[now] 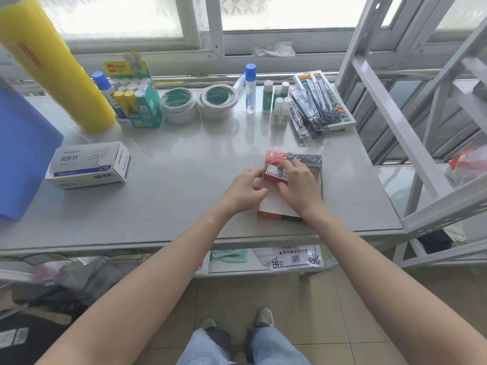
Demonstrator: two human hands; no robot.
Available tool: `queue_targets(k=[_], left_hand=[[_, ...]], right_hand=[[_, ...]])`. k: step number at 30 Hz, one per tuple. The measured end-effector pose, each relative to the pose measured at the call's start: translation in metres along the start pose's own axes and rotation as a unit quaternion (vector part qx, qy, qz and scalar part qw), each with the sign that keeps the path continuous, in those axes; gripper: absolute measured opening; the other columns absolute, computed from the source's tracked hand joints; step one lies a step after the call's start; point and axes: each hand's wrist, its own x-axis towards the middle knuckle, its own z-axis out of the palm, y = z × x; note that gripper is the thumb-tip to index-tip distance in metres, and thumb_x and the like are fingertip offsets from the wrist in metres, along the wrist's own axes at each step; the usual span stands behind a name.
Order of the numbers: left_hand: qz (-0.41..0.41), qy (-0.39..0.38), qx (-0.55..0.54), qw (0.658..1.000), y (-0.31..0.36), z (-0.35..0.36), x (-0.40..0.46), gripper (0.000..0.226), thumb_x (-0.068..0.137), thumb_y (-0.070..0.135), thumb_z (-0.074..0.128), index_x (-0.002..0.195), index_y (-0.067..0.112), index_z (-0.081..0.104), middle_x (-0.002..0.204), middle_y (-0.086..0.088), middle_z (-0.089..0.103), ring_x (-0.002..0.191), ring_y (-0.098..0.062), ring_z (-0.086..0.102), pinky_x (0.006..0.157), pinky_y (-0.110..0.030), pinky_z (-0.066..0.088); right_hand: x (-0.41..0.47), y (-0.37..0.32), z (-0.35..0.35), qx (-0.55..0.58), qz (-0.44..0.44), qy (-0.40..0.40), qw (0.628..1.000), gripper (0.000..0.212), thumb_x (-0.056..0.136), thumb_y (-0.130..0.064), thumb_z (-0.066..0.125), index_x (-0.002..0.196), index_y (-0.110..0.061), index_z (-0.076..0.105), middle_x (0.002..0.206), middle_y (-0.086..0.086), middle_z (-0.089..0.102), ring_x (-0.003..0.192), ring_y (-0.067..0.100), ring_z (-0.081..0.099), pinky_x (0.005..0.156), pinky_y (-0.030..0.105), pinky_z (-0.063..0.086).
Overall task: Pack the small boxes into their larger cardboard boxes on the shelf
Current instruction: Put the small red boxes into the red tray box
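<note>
A small red box with a white label sits in the far end of an open red-and-white carton on the grey shelf. My right hand pinches the small box from the right with fingers over its label. My left hand touches the carton's left edge, fingers curled at the small box's near corner. A dark plastic-wrapped pack lies under and behind the carton. A white paper-clip carton rests at the left of the shelf.
At the back stand a yellow roll, a green display box of glue sticks, two stacks of tape rolls, glue bottles and packed pens. A blue folder is far left, a grey metal rack right.
</note>
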Motion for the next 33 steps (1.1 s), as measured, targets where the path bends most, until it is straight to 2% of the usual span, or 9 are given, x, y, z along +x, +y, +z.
queue_targets(k=[3, 7, 10, 13, 16, 20, 23, 27, 33], left_hand=[[0.002, -0.004, -0.006, 1.000, -0.002, -0.001, -0.001, 0.056, 0.081, 0.002, 0.049, 0.134, 0.023, 0.051, 0.100, -0.005, 0.045, 0.103, -0.030, 0.063, 0.091, -0.042, 0.053], [-0.002, -0.014, -0.007, 1.000, -0.002, -0.003, -0.001, 0.054, 0.083, 0.002, 0.050, 0.134, 0.021, 0.051, 0.106, -0.003, 0.046, 0.097, -0.028, 0.068, 0.089, -0.038, 0.054], [-0.008, -0.018, -0.010, 1.000, -0.004, -0.005, -0.001, 0.054, 0.082, 0.003, 0.050, 0.133, 0.023, 0.052, 0.107, -0.002, 0.046, 0.095, -0.027, 0.069, 0.088, -0.040, 0.055], [-0.010, -0.019, -0.012, 1.000, -0.005, -0.003, -0.001, 0.054, 0.082, 0.003, 0.051, 0.133, 0.022, 0.052, 0.108, -0.003, 0.047, 0.095, -0.027, 0.068, 0.089, -0.038, 0.054], [-0.009, -0.018, -0.005, 1.000, -0.004, -0.003, -0.001, 0.054, 0.081, 0.003, 0.051, 0.132, 0.021, 0.052, 0.114, -0.005, 0.050, 0.093, -0.025, 0.068, 0.084, -0.030, 0.053], [-0.013, -0.009, 0.004, 1.000, -0.006, -0.006, -0.002, 0.054, 0.080, 0.004, 0.053, 0.132, 0.018, 0.053, 0.122, -0.007, 0.053, 0.091, -0.024, 0.070, 0.088, -0.029, 0.051], [-0.014, -0.005, 0.005, 1.000, -0.007, -0.007, -0.003, 0.052, 0.080, 0.005, 0.054, 0.130, 0.018, 0.053, 0.123, -0.006, 0.053, 0.089, -0.022, 0.069, 0.087, -0.027, 0.050], [-0.016, 0.001, 0.003, 1.000, -0.010, -0.006, -0.003, 0.050, 0.080, 0.005, 0.055, 0.129, 0.016, 0.054, 0.125, -0.007, 0.053, 0.090, -0.022, 0.067, 0.083, -0.025, 0.049], [-0.010, 0.026, 0.016, 0.999, -0.009, -0.006, -0.005, 0.054, 0.081, 0.006, 0.054, 0.133, 0.019, 0.052, 0.121, -0.010, 0.055, 0.099, -0.025, 0.065, 0.089, -0.026, 0.048]], right_hand=[[0.000, -0.003, 0.003, -0.016, -0.014, 0.035, 0.999, 0.024, 0.083, -0.004, 0.051, 0.107, -0.004, 0.056, 0.106, 0.017, 0.053, 0.102, 0.034, 0.052, 0.076, 0.037, 0.044], [0.000, -0.006, 0.004, -0.042, -0.015, 0.060, 0.997, 0.038, 0.078, 0.004, 0.053, 0.115, -0.003, 0.045, 0.114, 0.019, 0.042, 0.091, 0.037, 0.055, 0.061, 0.038, 0.043], [0.003, -0.004, 0.002, -0.094, 0.015, 0.066, 0.993, 0.039, 0.079, -0.009, 0.062, 0.113, -0.003, 0.046, 0.114, 0.019, 0.047, 0.093, 0.037, 0.057, 0.070, 0.042, 0.047], [0.004, 0.001, 0.000, -0.137, 0.030, 0.049, 0.989, 0.035, 0.081, -0.023, 0.063, 0.108, -0.006, 0.049, 0.105, 0.016, 0.062, 0.096, 0.036, 0.061, 0.081, 0.041, 0.043], [0.004, 0.001, 0.003, -0.090, -0.004, 0.045, 0.995, 0.022, 0.083, -0.012, 0.055, 0.104, -0.006, 0.050, 0.098, 0.017, 0.066, 0.093, 0.036, 0.062, 0.077, 0.039, 0.041], [0.005, 0.003, 0.003, -0.001, -0.026, 0.036, 0.999, 0.024, 0.079, 0.002, 0.047, 0.101, -0.006, 0.049, 0.095, 0.017, 0.063, 0.090, 0.037, 0.060, 0.065, 0.032, 0.031], [0.007, 0.003, 0.001, -0.004, -0.027, 0.025, 0.999, 0.024, 0.080, 0.005, 0.045, 0.101, -0.005, 0.049, 0.098, 0.017, 0.063, 0.090, 0.038, 0.060, 0.066, 0.032, 0.033], [0.004, -0.001, 0.004, -0.030, -0.025, 0.042, 0.998, 0.028, 0.081, 0.007, 0.042, 0.107, -0.002, 0.050, 0.102, 0.018, 0.062, 0.097, 0.038, 0.058, 0.074, 0.037, 0.040], [0.009, -0.002, 0.006, -0.029, -0.039, 0.017, 0.999, 0.031, 0.079, 0.004, 0.043, 0.108, -0.002, 0.049, 0.105, 0.017, 0.063, 0.102, 0.036, 0.057, 0.079, 0.039, 0.042]])
